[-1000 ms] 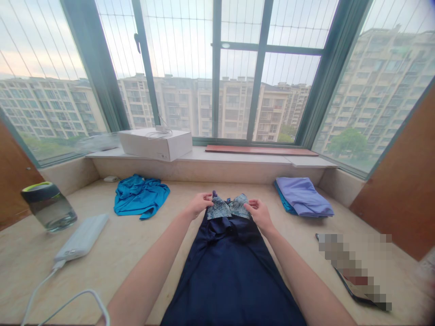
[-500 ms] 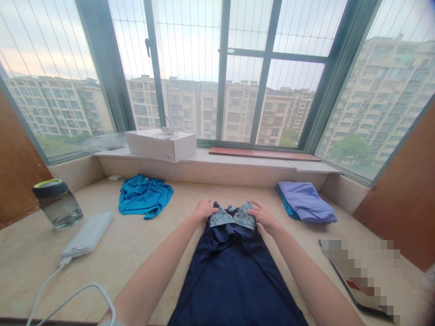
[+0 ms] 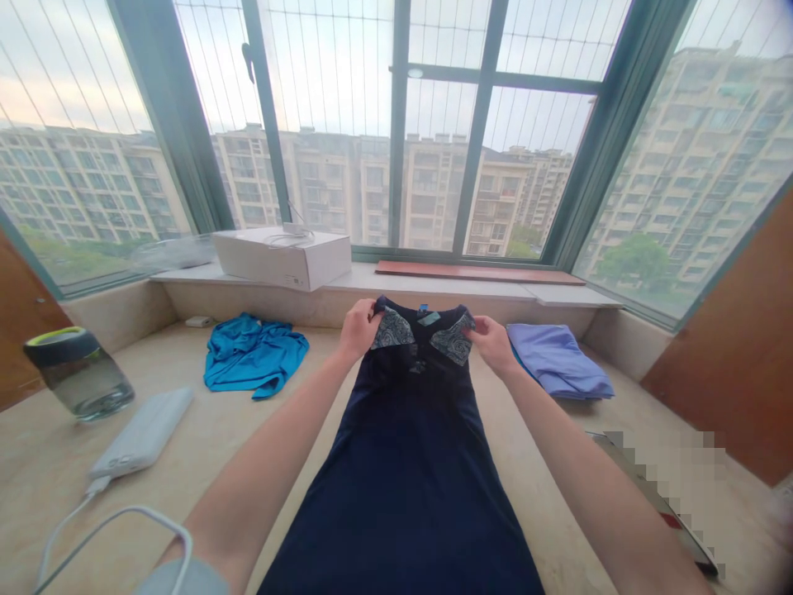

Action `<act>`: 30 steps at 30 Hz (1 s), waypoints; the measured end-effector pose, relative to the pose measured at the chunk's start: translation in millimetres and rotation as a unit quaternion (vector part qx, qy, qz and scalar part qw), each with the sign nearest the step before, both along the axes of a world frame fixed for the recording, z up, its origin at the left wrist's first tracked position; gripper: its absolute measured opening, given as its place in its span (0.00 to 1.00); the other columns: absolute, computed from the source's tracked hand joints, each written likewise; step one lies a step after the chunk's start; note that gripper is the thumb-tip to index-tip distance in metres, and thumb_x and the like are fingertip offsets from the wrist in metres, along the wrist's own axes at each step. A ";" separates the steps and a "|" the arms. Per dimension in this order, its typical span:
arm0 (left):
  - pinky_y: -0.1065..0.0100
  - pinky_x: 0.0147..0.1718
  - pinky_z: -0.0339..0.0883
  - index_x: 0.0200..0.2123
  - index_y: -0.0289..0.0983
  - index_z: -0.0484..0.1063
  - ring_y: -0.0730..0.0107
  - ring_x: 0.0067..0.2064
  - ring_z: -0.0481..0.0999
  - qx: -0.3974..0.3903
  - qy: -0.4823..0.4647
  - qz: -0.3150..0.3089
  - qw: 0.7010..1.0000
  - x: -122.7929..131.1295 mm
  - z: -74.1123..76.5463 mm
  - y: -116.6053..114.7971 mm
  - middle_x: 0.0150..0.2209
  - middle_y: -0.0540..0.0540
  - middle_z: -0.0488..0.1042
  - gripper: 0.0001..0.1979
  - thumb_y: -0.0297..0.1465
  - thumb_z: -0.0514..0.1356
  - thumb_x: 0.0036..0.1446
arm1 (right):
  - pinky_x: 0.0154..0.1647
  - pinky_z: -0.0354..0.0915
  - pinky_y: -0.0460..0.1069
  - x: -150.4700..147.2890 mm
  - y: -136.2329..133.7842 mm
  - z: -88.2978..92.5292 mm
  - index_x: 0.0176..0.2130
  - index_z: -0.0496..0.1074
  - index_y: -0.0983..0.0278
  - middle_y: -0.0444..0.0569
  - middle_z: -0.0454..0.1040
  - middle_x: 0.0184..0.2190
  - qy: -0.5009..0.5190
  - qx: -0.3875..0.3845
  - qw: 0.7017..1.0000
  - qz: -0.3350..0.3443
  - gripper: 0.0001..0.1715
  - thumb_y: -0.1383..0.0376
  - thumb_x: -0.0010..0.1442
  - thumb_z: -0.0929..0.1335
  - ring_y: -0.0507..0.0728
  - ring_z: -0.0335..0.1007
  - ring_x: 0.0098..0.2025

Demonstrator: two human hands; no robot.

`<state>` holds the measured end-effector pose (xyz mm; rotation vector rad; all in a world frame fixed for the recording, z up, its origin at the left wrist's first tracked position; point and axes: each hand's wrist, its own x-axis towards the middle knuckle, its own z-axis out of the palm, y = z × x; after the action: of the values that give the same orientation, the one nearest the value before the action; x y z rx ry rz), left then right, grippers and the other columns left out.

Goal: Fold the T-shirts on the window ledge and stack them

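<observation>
A dark navy dress (image 3: pixel 409 463) with two grey-blue patterned panels at its top stretches toward me between my arms. My left hand (image 3: pixel 360 332) is closed on the top left corner beside one panel. At the opposite corner, my right hand (image 3: pixel 493 343) pinches the edge next to the other panel. The top edge is held up off the surface, with a small label showing inside the neckline. Below, the skirt widens and runs out of view at the bottom.
Crumpled blue cloth (image 3: pixel 254 355) lies left, folded lavender cloth (image 3: pixel 561 359) right. A water bottle (image 3: pixel 80 372), a white power bank (image 3: pixel 142 434) with a cable, and a dark-edged tablet-like device (image 3: pixel 657 496) rest on the counter. A white box (image 3: pixel 282 258) stands on the window ledge.
Both hands have raised the top of the dress and moved it away from me, pulling the fabric straighter. The view has shifted slightly.
</observation>
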<state>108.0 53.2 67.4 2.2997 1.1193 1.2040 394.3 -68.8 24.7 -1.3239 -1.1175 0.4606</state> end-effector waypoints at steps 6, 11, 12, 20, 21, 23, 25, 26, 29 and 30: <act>0.63 0.54 0.65 0.45 0.36 0.72 0.60 0.51 0.73 0.070 0.023 -0.052 0.996 -38.1 -4.1 -46.4 0.47 0.42 0.76 0.09 0.26 0.60 0.60 | 0.46 0.67 0.53 -24.6 -68.7 -1.1 0.40 0.74 0.61 0.47 0.79 0.36 -0.219 -0.007 0.974 0.054 0.13 0.61 0.54 0.72 0.57 0.73 0.38; 0.62 0.55 0.66 0.43 0.41 0.72 0.60 0.53 0.76 0.014 0.096 -0.173 0.980 -87.2 -43.0 -107.1 0.51 0.46 0.78 0.14 0.24 0.58 0.53 | 0.50 0.64 0.53 -60.1 -144.1 -28.8 0.47 0.74 0.59 0.49 0.78 0.42 -0.454 -0.081 0.870 0.174 0.21 0.75 0.54 0.66 0.59 0.72 0.45; 0.62 0.56 0.66 0.42 0.41 0.71 0.60 0.54 0.76 0.000 0.121 -0.193 0.974 -95.4 -48.3 -118.7 0.52 0.46 0.78 0.14 0.23 0.58 0.51 | 0.52 0.63 0.53 -65.0 -153.5 -33.0 0.48 0.74 0.58 0.50 0.77 0.43 -0.496 -0.088 0.843 0.191 0.24 0.76 0.53 0.66 0.60 0.72 0.47; 0.51 0.68 0.50 0.47 0.43 0.76 0.52 0.58 0.75 -0.045 0.280 -0.258 0.923 -133.0 -57.8 -173.5 0.53 0.42 0.79 0.15 0.32 0.62 0.55 | 0.49 0.62 0.55 -78.2 -177.0 -37.6 0.48 0.77 0.59 0.53 0.77 0.41 -0.594 -0.078 0.774 0.207 0.14 0.68 0.65 0.66 0.60 0.71 0.43; 0.51 0.68 0.49 0.47 0.44 0.77 0.51 0.58 0.75 -0.059 0.279 -0.261 0.922 -135.1 -56.5 -176.0 0.52 0.42 0.79 0.15 0.36 0.63 0.55 | 0.49 0.62 0.55 -78.1 -179.3 -34.7 0.48 0.78 0.58 0.53 0.77 0.41 -0.579 -0.072 0.782 0.219 0.13 0.64 0.67 0.67 0.60 0.71 0.44; 0.51 0.67 0.50 0.49 0.45 0.77 0.51 0.57 0.76 -0.078 0.276 -0.266 0.920 -136.1 -53.8 -177.6 0.51 0.43 0.80 0.18 0.42 0.63 0.57 | 0.51 0.62 0.55 -77.1 -183.6 -27.9 0.49 0.79 0.56 0.52 0.78 0.43 -0.555 -0.067 0.784 0.271 0.15 0.55 0.66 0.68 0.60 0.72 0.45; 0.53 0.64 0.56 0.54 0.46 0.75 0.52 0.55 0.77 -0.078 0.277 -0.255 0.923 -131.3 -52.9 -173.1 0.50 0.44 0.80 0.19 0.44 0.58 0.62 | 0.54 0.62 0.56 -75.3 -183.8 -22.1 0.49 0.79 0.54 0.51 0.79 0.44 -0.536 -0.077 0.778 0.318 0.18 0.50 0.65 0.69 0.60 0.73 0.46; 0.55 0.62 0.59 0.55 0.45 0.74 0.53 0.54 0.77 -0.068 0.275 -0.236 0.930 -126.4 -53.4 -168.1 0.51 0.43 0.80 0.20 0.43 0.54 0.65 | 0.55 0.61 0.56 -74.2 -181.1 -20.3 0.49 0.80 0.54 0.50 0.80 0.44 -0.526 -0.085 0.785 0.316 0.18 0.49 0.66 0.68 0.60 0.73 0.46; 0.57 0.60 0.62 0.58 0.39 0.72 0.53 0.59 0.74 -0.017 0.278 -0.150 0.949 -105.1 -58.7 -142.7 0.57 0.39 0.76 0.22 0.39 0.50 0.67 | 0.58 0.61 0.56 -70.8 -160.5 -20.3 0.50 0.80 0.55 0.50 0.80 0.48 -0.497 -0.115 0.833 0.213 0.18 0.55 0.70 0.63 0.61 0.73 0.51; 0.56 0.62 0.60 0.58 0.37 0.71 0.51 0.62 0.71 -0.004 0.287 -0.126 0.949 -97.3 -61.1 -132.1 0.60 0.37 0.73 0.22 0.38 0.53 0.65 | 0.59 0.61 0.56 -69.3 -150.9 -22.0 0.51 0.79 0.56 0.51 0.79 0.51 -0.492 -0.128 0.844 0.173 0.19 0.57 0.70 0.63 0.62 0.72 0.54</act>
<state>10.6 -78.9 6.3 2.7685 0.9410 0.4372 324.9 -219.8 2.7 -1.6423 -2.2388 0.1583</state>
